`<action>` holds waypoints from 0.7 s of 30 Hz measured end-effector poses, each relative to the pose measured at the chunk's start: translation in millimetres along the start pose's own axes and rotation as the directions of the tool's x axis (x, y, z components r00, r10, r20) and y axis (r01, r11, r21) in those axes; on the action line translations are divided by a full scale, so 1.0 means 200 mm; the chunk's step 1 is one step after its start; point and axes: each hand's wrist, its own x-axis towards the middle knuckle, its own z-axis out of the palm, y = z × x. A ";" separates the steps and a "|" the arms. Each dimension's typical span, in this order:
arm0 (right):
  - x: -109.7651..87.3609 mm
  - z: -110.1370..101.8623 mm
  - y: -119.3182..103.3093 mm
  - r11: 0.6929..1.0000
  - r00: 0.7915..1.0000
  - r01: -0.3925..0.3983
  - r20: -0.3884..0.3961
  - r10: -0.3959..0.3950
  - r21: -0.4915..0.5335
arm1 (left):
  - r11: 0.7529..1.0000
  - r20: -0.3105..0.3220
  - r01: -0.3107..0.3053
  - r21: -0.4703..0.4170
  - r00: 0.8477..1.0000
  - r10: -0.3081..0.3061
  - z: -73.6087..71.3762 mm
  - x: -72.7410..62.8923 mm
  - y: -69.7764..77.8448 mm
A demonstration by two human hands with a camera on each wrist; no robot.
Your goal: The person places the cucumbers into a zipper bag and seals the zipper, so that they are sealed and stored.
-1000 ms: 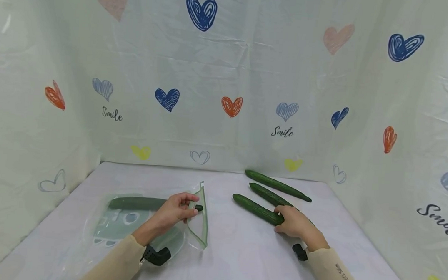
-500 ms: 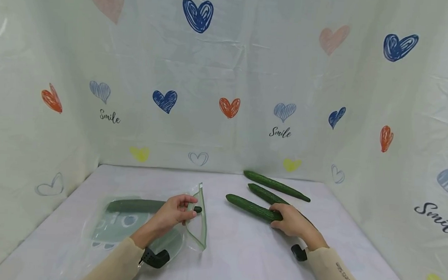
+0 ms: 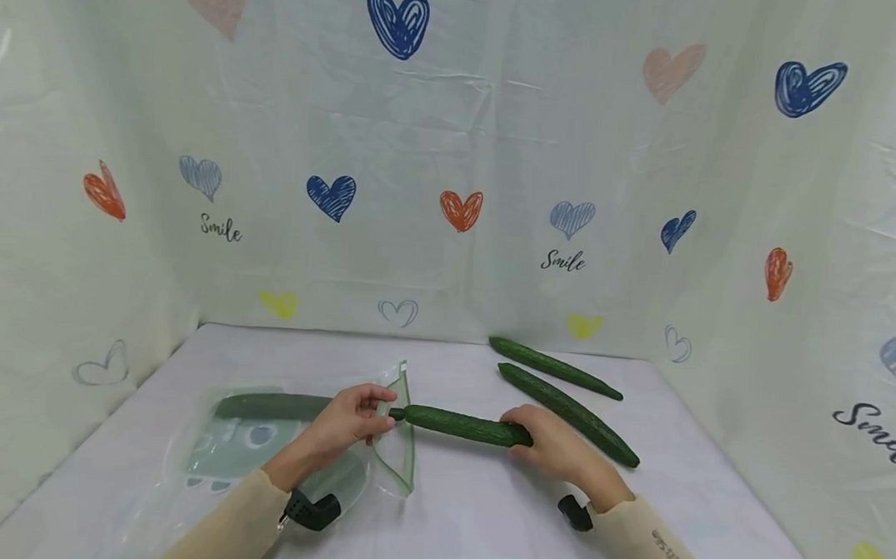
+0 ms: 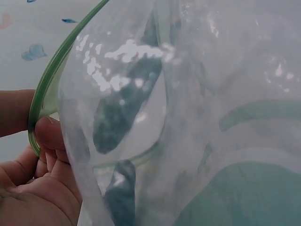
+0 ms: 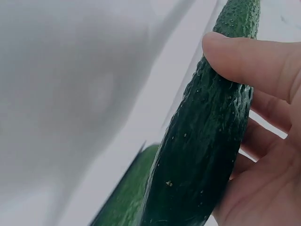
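In the head view my left hand [image 3: 340, 425] pinches the mouth of a clear zip bag [image 3: 412, 461] with a green edge, holding it open toward the right. Inside the bag lies a cucumber [image 3: 273, 405], its dark end showing past my left fingers. My right hand [image 3: 556, 451] grips another cucumber [image 3: 457, 424] near its right end, and the far tip overlaps the bag's opening. The right wrist view shows thumb and fingers around that cucumber [image 5: 202, 127]. Through the plastic in the left wrist view, dark green cucumber shapes [image 4: 124, 113] appear, next to the green zip edge [image 4: 44, 77].
Two more cucumbers lie on the white-covered table at the right, one farther back [image 3: 557, 368] and one nearer [image 3: 577, 414], beside my right hand. A white curtain [image 3: 484, 148] printed with hearts stands behind and at both sides.
My right hand has lifted the front cucumber and carried it left to the bag's mouth, away from the other two. My left hand has stayed in place on the bag.
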 end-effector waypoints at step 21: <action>0.34 0.18 -0.28 0.995 0.992 0.091 0.080 -0.094 0.042 | 1.000 -0.023 0.021 0.012 1.000 -0.021 0.01 0.01 0.00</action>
